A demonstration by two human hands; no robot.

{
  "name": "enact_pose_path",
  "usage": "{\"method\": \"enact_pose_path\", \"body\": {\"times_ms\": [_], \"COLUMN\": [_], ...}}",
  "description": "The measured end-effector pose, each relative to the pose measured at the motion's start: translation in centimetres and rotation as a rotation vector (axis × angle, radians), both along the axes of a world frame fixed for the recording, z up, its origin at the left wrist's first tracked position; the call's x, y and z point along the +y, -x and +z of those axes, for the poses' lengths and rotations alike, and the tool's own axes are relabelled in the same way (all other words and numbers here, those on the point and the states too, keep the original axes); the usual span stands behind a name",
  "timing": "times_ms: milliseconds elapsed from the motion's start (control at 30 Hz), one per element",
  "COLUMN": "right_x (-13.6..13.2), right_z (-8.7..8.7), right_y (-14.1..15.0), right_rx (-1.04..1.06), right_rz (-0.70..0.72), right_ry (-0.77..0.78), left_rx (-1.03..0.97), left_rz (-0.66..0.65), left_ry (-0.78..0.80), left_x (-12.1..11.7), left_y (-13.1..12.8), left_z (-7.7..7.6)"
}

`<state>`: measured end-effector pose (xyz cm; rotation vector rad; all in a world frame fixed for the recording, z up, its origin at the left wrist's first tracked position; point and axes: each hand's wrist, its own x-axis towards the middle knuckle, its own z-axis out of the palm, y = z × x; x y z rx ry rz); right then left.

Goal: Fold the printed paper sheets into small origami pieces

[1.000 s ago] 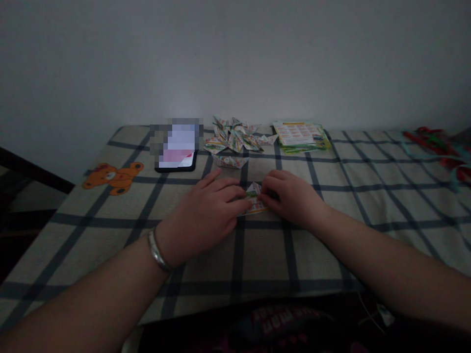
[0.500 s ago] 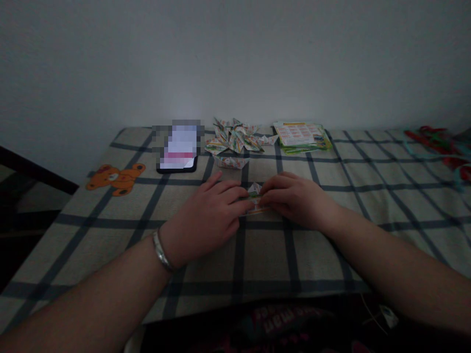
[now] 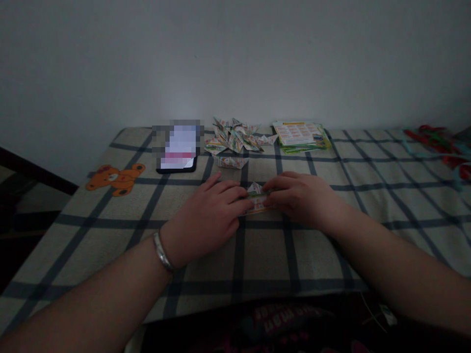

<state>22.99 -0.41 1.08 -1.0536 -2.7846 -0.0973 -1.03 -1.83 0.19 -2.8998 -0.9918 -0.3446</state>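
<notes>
A small printed paper piece (image 3: 256, 198), partly folded, lies on the checked cloth (image 3: 279, 250) between my two hands. My left hand (image 3: 208, 215), with a silver bracelet on its wrist, lies flat with its fingers stretched onto the paper's left side. My right hand (image 3: 300, 198) presses its fingertips together on the paper's right side. Most of the paper is hidden under the fingers.
Behind the hands lie a heap of several folded paper pieces (image 3: 235, 137), a stack of printed sheets (image 3: 300, 135) and a lit phone (image 3: 178, 149). A bear print (image 3: 114, 177) marks the cloth's left. Red and green things (image 3: 439, 144) lie far right. A wall stands close behind.
My right hand's fingers have slid slightly along the paper and flattened; the left hand has barely moved. The view has shifted a little.
</notes>
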Motion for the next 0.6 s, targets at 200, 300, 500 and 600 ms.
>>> {"method": "enact_pose_path", "body": {"times_ms": [200, 300, 500, 600], "right_x": [0.0, 0.0, -0.1, -0.1], "right_z": [0.5, 0.8, 1.3, 1.4], "right_y": [-0.3, -0.6, -1.8, -2.0], "right_rx": [-0.052, -0.069, -0.052, -0.053], "right_rz": [-0.004, -0.008, -0.085, -0.100], "right_ry": [-0.005, 0.013, 0.028, 0.034], "left_rx": [-0.022, -0.035, -0.060, -0.067], "left_rz": [0.001, 0.005, 0.002, 0.010], "left_ry": [0.006, -0.001, -0.031, -0.011], "left_x": [0.0, 0.0, 0.3, 0.3], "left_y": [0.0, 0.1, 0.5, 0.5], "left_z": [0.1, 0.1, 0.3, 0.5]}}
